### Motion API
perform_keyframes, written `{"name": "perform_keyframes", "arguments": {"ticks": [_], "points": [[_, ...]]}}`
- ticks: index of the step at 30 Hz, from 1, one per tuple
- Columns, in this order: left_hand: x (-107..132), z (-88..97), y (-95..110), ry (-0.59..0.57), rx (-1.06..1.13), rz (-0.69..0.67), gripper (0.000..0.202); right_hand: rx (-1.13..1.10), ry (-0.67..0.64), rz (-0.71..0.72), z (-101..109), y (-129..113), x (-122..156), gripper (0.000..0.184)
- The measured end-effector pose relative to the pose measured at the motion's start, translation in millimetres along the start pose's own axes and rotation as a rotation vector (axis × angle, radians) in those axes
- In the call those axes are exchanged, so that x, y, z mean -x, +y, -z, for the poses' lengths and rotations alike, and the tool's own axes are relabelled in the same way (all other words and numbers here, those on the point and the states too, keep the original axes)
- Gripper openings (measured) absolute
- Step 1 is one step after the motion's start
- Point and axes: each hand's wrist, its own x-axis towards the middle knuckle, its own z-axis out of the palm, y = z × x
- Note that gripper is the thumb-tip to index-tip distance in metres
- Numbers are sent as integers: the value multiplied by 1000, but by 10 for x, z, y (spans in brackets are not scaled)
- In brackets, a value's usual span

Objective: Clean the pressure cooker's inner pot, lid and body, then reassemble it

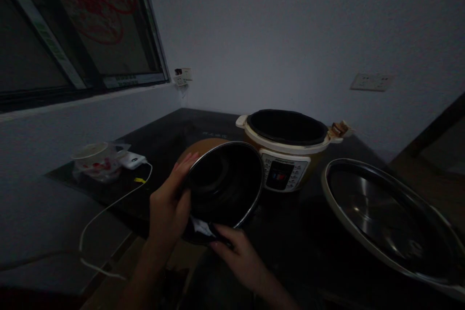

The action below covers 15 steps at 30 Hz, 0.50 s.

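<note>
Tilted toward me is a cooker's inner pot point(236, 189), dark inside with a shiny rim and an orange-brown outside. My left hand point(170, 203) grips its left rim, the thumb over the inside and the fingers on the outer wall. My right hand point(238, 254) is closed on a small tool with a dark handle and whitish end point(201, 226), held at the pot's lower rim. Its exact kind is too dark to make out. Just behind stands an electric pressure cooker point(285, 169), lidless, with a white control panel.
The cooker's large round lid point(385, 218) lies inner side up at the right on the dark table point(196, 123). At the left are a plastic-wrapped tub point(96, 162) and a white device point(131, 159) with a hanging cable point(109, 201). Wall sockets point(372, 82) sit behind.
</note>
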Motion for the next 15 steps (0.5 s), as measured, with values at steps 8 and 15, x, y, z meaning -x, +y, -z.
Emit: {"name": "perform_keyframes", "arguments": {"ticks": [8,15], "points": [[85,-42,48,-23,7,-89,52,-214,410,-141,134,217,20,56],[146,37,-36,-48,34,-134,56,-270,791,-166,698,149,255,50]]}}
